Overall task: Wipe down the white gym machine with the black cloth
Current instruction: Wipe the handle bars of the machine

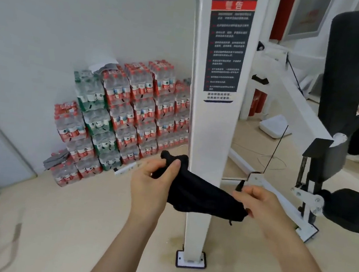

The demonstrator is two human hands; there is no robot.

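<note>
Both my hands hold the black cloth [200,197] stretched across the front of the white gym machine's upright post [211,128].

My left hand [152,182] grips one bunched end, thumb over it; my right hand [260,204] pinches the other end; the cloth crosses the post low down, above its bolted base plate [191,259]; higher up is a red-and-black warning label [228,47]; black pads [345,65] stand to the right; shrink-wrapped packs of water bottles [127,111] are stacked against the far wall.

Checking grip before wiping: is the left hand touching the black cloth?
Touching. Head view: the left hand grips the bunched end of the black cloth, thumb over it.
</note>
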